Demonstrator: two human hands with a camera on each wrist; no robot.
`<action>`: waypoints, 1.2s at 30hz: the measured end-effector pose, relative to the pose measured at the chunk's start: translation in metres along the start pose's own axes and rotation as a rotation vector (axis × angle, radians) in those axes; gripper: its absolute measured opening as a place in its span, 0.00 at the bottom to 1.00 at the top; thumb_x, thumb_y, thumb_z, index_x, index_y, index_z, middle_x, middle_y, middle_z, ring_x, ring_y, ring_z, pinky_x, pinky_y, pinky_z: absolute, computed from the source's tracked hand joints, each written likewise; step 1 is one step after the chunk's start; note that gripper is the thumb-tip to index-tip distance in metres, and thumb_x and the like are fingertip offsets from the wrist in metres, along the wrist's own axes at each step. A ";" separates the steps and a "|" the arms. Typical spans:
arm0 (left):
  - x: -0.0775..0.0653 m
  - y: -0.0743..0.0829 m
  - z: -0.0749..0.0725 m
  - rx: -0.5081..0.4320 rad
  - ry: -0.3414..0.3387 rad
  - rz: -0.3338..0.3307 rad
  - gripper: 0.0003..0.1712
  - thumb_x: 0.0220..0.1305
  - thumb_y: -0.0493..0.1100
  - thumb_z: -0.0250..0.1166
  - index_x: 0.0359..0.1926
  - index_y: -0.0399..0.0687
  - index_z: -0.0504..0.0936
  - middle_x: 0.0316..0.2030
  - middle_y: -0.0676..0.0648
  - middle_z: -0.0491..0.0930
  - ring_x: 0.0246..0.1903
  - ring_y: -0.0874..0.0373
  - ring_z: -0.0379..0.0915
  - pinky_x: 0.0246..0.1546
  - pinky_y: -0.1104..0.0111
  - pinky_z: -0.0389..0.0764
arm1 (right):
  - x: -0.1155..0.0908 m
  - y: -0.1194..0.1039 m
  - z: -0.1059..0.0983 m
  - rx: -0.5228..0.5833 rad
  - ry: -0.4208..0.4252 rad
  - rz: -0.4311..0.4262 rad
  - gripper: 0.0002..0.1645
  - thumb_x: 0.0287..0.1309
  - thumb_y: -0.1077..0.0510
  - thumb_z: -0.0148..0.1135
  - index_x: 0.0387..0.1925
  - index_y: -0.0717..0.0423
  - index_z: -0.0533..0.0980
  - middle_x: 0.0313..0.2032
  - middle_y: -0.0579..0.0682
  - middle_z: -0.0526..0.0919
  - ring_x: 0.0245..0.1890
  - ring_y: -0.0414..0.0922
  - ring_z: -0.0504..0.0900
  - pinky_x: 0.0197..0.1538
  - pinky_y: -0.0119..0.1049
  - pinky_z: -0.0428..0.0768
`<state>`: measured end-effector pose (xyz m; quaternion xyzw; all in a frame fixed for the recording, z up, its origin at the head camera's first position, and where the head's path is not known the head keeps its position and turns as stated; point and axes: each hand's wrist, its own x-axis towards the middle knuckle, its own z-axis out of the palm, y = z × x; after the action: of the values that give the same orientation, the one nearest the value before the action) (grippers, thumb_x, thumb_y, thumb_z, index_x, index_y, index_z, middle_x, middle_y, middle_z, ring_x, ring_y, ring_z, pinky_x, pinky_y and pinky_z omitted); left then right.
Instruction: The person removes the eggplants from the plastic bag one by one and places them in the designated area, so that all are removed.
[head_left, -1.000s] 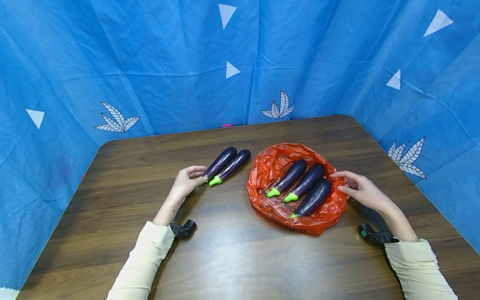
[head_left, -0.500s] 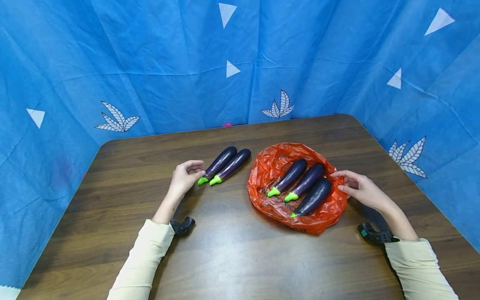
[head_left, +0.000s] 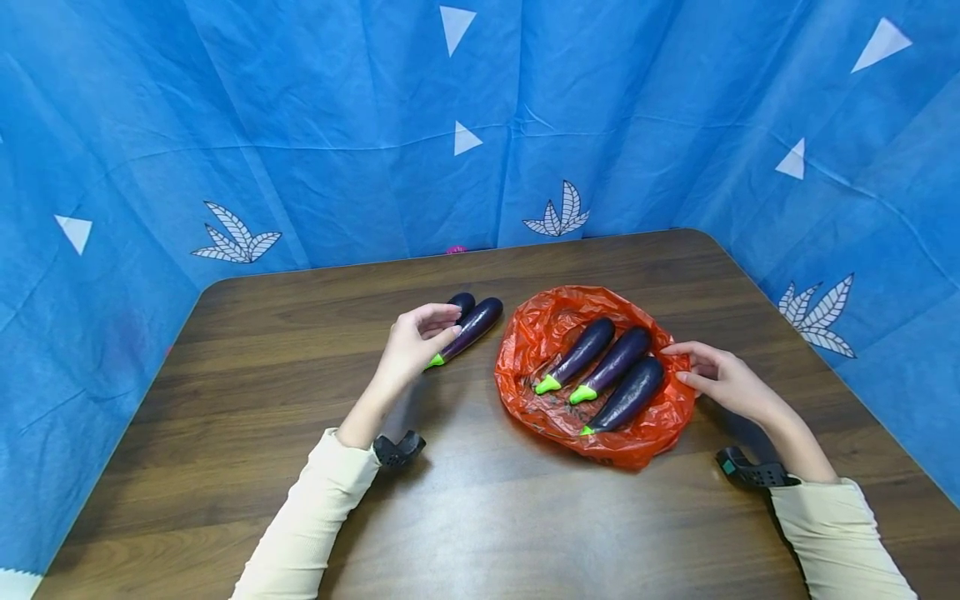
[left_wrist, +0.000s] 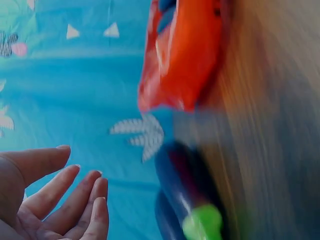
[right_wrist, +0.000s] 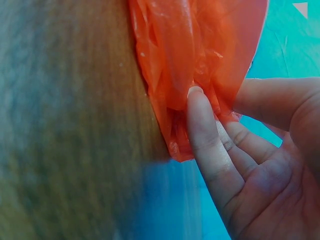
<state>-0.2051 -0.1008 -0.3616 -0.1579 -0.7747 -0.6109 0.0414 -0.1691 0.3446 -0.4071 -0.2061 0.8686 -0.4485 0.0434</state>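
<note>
Two dark purple eggplants with green stems lie side by side left of the bag; the nearer eggplant (head_left: 478, 323) shows almost whole, while the far eggplant (head_left: 462, 301) is mostly hidden behind my left hand (head_left: 411, 340). In the left wrist view that hand's fingers (left_wrist: 65, 200) are spread and loosely bent, with nothing in them. An opened red plastic bag (head_left: 517, 342) holds three more eggplants lying side by side, one of them an eggplant (head_left: 628, 393) at the near right. My right hand (head_left: 723, 379) pinches the bag's right edge, crumpling the red film (right_wrist: 175, 55) between thumb and fingers.
Everything stands on a brown wooden table (head_left: 480, 517) with rounded far corners. A blue curtain (head_left: 337, 100) with white triangles and leaf prints hangs behind and beside it. A black camera mount (head_left: 399, 448) sits on the left wrist, another mount (head_left: 753, 471) on the right.
My left hand has let go of the far eggplant's stem end, drawn back slightly, then moved right and up over the pair. The right hand and the bag have stayed still.
</note>
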 end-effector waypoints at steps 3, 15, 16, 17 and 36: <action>0.001 0.004 0.017 -0.020 -0.063 0.013 0.17 0.58 0.29 0.64 0.49 0.26 0.76 0.45 0.32 0.78 0.46 0.44 0.75 0.47 0.66 0.75 | 0.000 -0.001 0.000 -0.005 0.003 0.008 0.20 0.63 0.67 0.55 0.56 0.66 0.68 0.37 0.58 0.77 0.30 0.44 0.78 0.30 0.37 0.80; 0.006 0.007 0.087 0.005 -0.288 0.054 0.19 0.57 0.30 0.65 0.50 0.26 0.75 0.47 0.33 0.77 0.47 0.43 0.74 0.48 0.65 0.75 | 0.000 -0.003 0.001 -0.008 0.003 0.005 0.20 0.63 0.68 0.54 0.56 0.67 0.68 0.37 0.60 0.78 0.31 0.42 0.80 0.30 0.37 0.81; 0.006 0.007 0.091 0.020 -0.301 0.057 0.19 0.57 0.30 0.65 0.50 0.27 0.76 0.46 0.33 0.77 0.47 0.43 0.75 0.48 0.65 0.75 | -0.001 -0.003 0.001 -0.012 0.003 0.005 0.20 0.63 0.68 0.54 0.56 0.67 0.68 0.38 0.60 0.78 0.31 0.42 0.80 0.30 0.37 0.81; 0.006 0.006 0.096 0.032 -0.314 0.059 0.19 0.57 0.30 0.65 0.50 0.27 0.76 0.46 0.33 0.78 0.47 0.44 0.75 0.48 0.64 0.75 | -0.001 -0.003 0.001 -0.014 0.003 0.006 0.20 0.63 0.68 0.54 0.56 0.67 0.68 0.38 0.60 0.78 0.32 0.42 0.80 0.30 0.36 0.81; 0.004 -0.009 0.118 0.211 -0.381 0.060 0.23 0.53 0.32 0.70 0.51 0.32 0.77 0.45 0.39 0.80 0.45 0.52 0.76 0.46 0.72 0.74 | -0.001 -0.002 0.001 0.012 -0.005 -0.023 0.20 0.62 0.69 0.54 0.55 0.68 0.67 0.37 0.57 0.79 0.31 0.42 0.80 0.30 0.36 0.81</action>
<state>-0.1962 0.0114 -0.3989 -0.2884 -0.8231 -0.4840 -0.0715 -0.1669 0.3427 -0.4063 -0.2171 0.8633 -0.4538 0.0416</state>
